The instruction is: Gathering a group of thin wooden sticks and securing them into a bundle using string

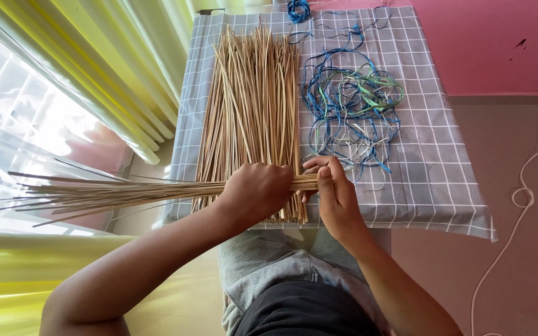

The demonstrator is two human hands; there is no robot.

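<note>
My left hand [258, 193] is clenched around a bundle of thin pale sticks [113, 191] that points out to the left, past the table's edge. My right hand [331, 186] pinches the bundle's near end just to the right of the left hand. Beneath both hands lies a large pile of the same sticks [253, 106], laid lengthwise on a table covered with a grey checked cloth [431, 155]. A tangle of blue, green and white strings [353, 106] rests on the cloth to the right of the pile.
Yellow-green curtains [113, 68] and a bright window hang at the left. A pink wall [493, 43] rises behind the table. A white cord [521, 199] trails over the floor at the right. More blue string [298, 9] sits at the table's far edge.
</note>
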